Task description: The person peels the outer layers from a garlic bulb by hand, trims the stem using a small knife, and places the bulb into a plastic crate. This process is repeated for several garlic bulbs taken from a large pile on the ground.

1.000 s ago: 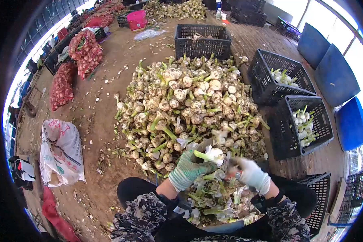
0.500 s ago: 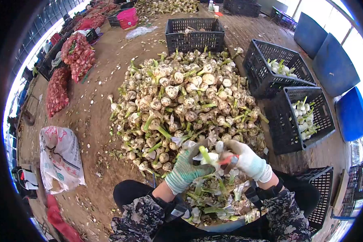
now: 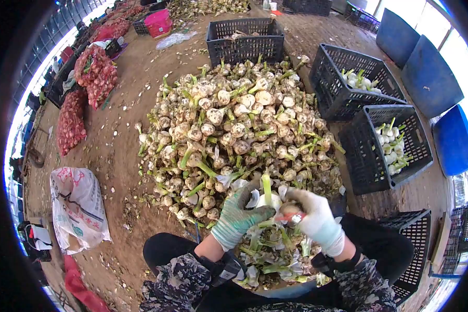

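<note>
My left hand (image 3: 237, 215), in a green knit glove, grips a white garlic bulb (image 3: 267, 200) with its green stalk pointing up. My right hand (image 3: 313, 218), in a white glove, holds a small red-handled tool (image 3: 289, 217) against the bulb's side. Both hands hover just in front of a big heap of unpeeled garlic (image 3: 234, 130). Below them, between my knees, lies a pile of cut stalks and skins (image 3: 275, 255).
Black plastic crates stand around the heap: one behind it (image 3: 244, 41), two at the right (image 3: 348, 83) (image 3: 385, 148) holding cleaned white bulbs, one by my right knee (image 3: 416, 244). A white sack (image 3: 78, 208) lies at the left; red net bags (image 3: 93, 73) further back. Blue panels (image 3: 431, 88) at right.
The bulb has been turned so its stalk now points upward, and my right hand with the tool has closed in against it. The view shifted slightly downward.
</note>
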{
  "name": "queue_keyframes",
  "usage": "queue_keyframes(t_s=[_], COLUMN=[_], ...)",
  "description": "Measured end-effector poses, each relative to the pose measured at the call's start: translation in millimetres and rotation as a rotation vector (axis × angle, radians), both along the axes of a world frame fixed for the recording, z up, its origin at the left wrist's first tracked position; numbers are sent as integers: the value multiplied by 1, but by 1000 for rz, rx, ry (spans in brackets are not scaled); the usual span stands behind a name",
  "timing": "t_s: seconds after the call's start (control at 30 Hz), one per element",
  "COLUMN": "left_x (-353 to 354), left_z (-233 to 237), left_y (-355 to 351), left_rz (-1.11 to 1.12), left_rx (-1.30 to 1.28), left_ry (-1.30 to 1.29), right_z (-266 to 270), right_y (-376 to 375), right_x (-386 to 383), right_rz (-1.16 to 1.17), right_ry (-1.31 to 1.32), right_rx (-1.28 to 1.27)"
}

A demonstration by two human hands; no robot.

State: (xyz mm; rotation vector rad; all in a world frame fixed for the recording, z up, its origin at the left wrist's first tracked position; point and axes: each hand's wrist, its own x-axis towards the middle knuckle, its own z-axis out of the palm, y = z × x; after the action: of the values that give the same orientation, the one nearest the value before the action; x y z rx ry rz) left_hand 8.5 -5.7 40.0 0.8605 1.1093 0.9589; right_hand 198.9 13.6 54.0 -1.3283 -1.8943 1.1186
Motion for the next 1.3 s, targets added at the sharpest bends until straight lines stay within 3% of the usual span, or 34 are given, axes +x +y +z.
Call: queue_keyframes(t_s=[0.03,0.07,0.17,0.2,0.23,0.3,0.33,0.4,0.43,0.47,0.53,0.57,0.6,0.63,0.7,0.73,0.77,0.83,0.87,0.97,1.0,1.03,1.13,1.2,1.23,1.3], left_x=[1,0,-3,-3,-3,-3,-5,3,8,9,12,9,4,0,-5,-7,-7,-9,-13,-18,-19,-19,-13,-3,2,6], left_z=[2,-3,-6,-5,-5,-9,-20,-13,-11,-25,-19,-17,-12,-14,-18,-17,-17,-15,-18,-17,-16,-14,-4,-1,0,-22], left_y=[0,1,-3,-2,0,-2,-2,-6,-8,-9,-5,1,0,-1,-4,-2,0,3,2,3,5,4,4,1,1,2], left_rz=[9,-42,-79,-83,-80,-60,-74,-15,46,38,230,321,350,357,452,455,466,469,459,461,475,479,467,465,464,444], left_rx=[81,121,115,117,78,-10,-12,26,64,139,37,-22,-114,-117,-149,-145,-148,-156,-163,-191,-225,-229,-140,-122,-98,-162], left_ry=[123,136,52,52,23,-38,-2,-96,-191,-301,-239,-240,-431,-429,-474,-473,-514,-539,-653,-777,-788,-789,-684,-614,-543,-469], right_z=[0,0,-5,-16,-31,-9,-8,-9,-21,-22,-34,-36,-36,-34,0,-20,-20,-18,-17,-69,-62,-52,-34,-18,-8,-6], right_y=[-6,-8,5,10,12,9,8,1,1,-6,-24,-31,-30,-28,-7,-6,-12,-25,-26,-5,-6,-16,-26,-19,-22,-24], right_x=[-7,-10,-6,1,9,10,8,-2,-11,-21,-42,-46,-47,-48,-43,-34,-36,-37,-38,-2,2,7,-1,-20,-36,-55], right_rz=[-7,-38,-44,-52,-27,-99,-96,-18,-70,-147,-280,-216,-140,-64,-350,-279,-275,-3,-107,-138,133,369,262,37,-44,-120], right_ry=[-85,-154,-291,-210,1,449,448,799,562,532,520,239,314,388,590,607,608,403,491,-1,-128,-579,-586,365,608,446], right_rx=[183,190,32,70,-72,-481,-481,-506,-375,-328,-292,120,30,-62,-471,-290,-292,-77,-176,-56,-458,-170,66,-323,-424,-85])
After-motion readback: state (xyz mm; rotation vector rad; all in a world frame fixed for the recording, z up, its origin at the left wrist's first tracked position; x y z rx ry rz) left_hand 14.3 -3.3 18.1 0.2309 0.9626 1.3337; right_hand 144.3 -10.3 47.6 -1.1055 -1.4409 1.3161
